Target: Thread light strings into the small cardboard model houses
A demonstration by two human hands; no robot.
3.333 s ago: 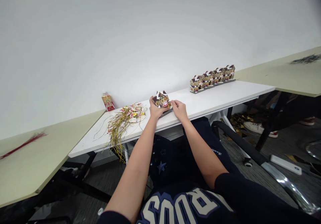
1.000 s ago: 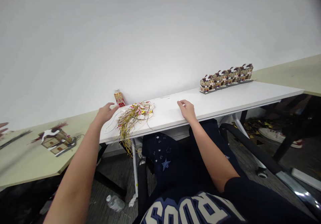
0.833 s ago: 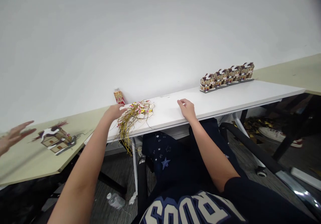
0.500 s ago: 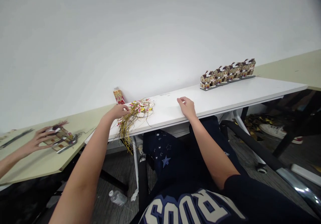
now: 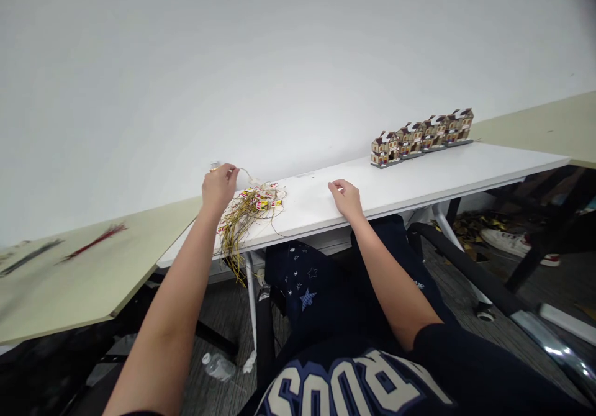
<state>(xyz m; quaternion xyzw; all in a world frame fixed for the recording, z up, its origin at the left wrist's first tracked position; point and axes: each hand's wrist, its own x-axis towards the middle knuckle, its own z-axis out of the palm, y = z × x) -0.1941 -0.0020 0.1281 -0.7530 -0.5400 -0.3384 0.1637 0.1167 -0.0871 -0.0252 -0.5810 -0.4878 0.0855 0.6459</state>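
On the white table (image 5: 419,183), left hand (image 5: 218,186) pinches a tag's gold string (image 5: 246,176); right hand (image 5: 345,197) rests loosely curled.

Row of little houses (image 5: 423,135) on white table (image 5: 419,183), perhaps seven.

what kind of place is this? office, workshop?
Likely an office room used for craft assembly: plain white desk with beige tables beside it, a row of miniature paper houses, and a pile of gold-stringed tags at the left hand.
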